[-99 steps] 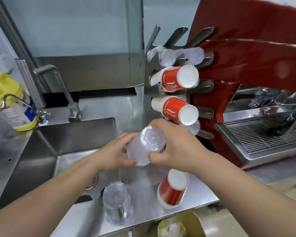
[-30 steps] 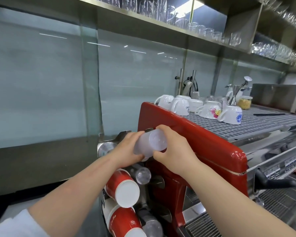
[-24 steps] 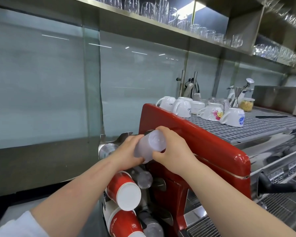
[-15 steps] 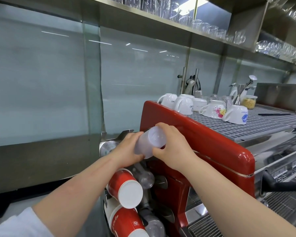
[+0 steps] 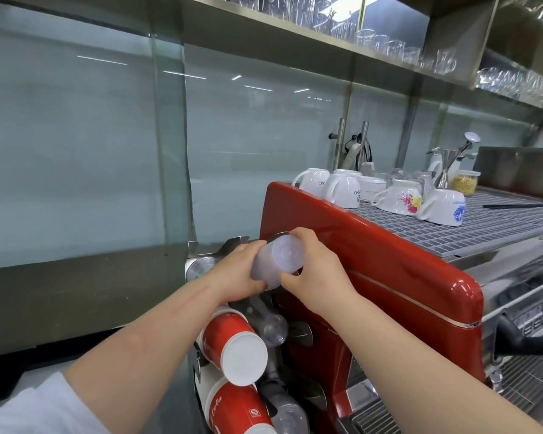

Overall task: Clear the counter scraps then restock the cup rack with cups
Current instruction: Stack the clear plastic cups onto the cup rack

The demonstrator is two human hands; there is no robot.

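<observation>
While both hands hold it, the clear plastic cup stack lies on its side at the top of the cup rack, its closed base toward the camera and its open end pointing away into the rack. The left hand is curled around the left side of the stack, and the right hand pinches the right side with thumb below and fingers over the top. The rack stands just left of the red coffee machine. Below the hands, red paper cups and more clear cups already fill the lower slots.

Thin plastic like this is probably very light, springy and easy to dent, and its smooth wall is likely slippery. A gentle hold near the stiff base rim, with the palm guiding from behind, should push it in without crushing. How far the open end sits in the slot is hidden by the hands, so I cannot tell whether it is seated.
</observation>
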